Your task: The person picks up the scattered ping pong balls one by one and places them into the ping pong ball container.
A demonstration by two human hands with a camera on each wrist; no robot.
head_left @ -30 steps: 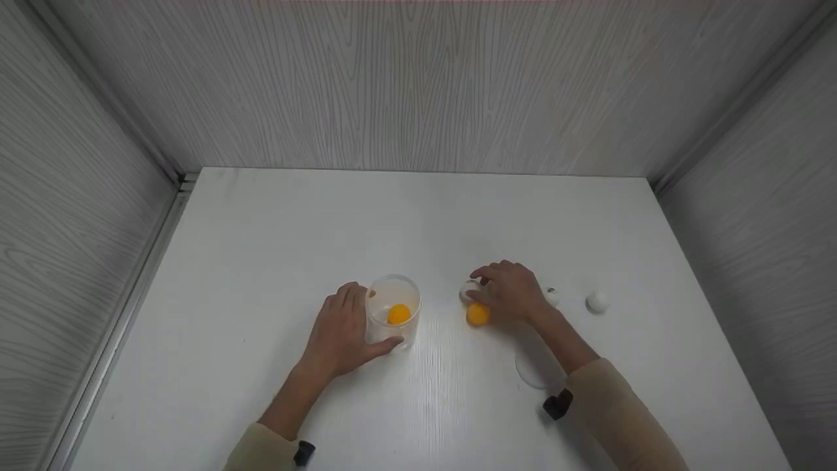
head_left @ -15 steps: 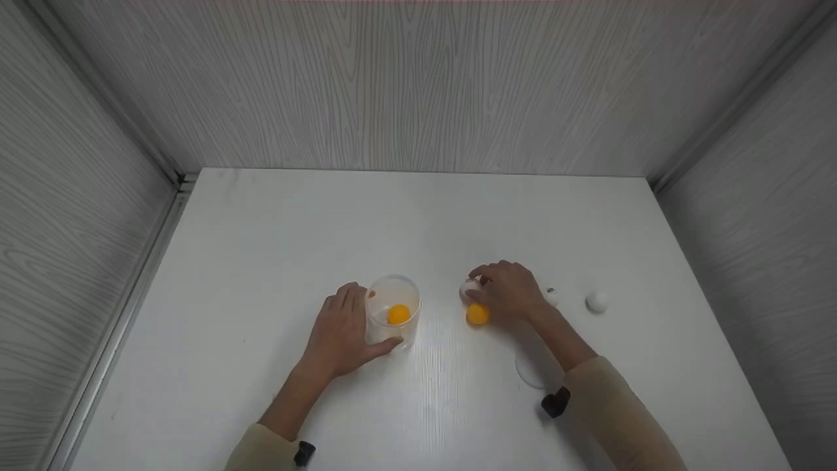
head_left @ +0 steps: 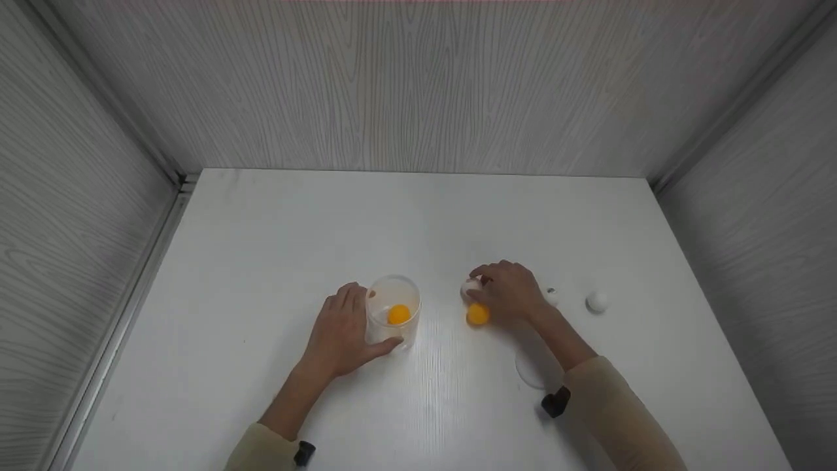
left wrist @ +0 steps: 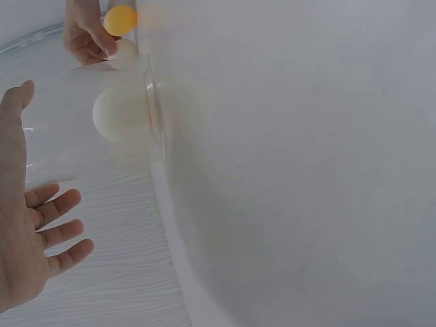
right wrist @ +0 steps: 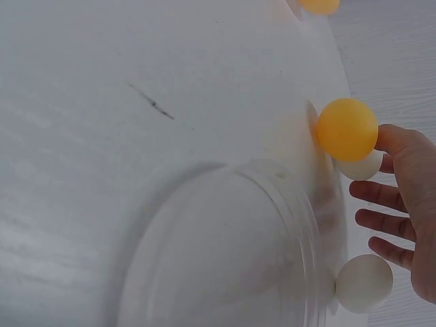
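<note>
While our left hand point(head_left: 340, 333) cups the cup point(head_left: 393, 310), our right hand point(head_left: 510, 291) pinches a white ball point(head_left: 470, 286); brushing the orange ball point(head_left: 477, 314) beneath the thumb could send it rolling.

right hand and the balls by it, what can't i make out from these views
- Head view: the right hand covers most of the white ball and part of the orange ball; whether the fingers actually pinch either is hidden.
- Head view: a white ball behind the wrist is mostly hidden.
- Right wrist view: the clear cup is blurred, and the hand is cut off by the right edge.
</note>
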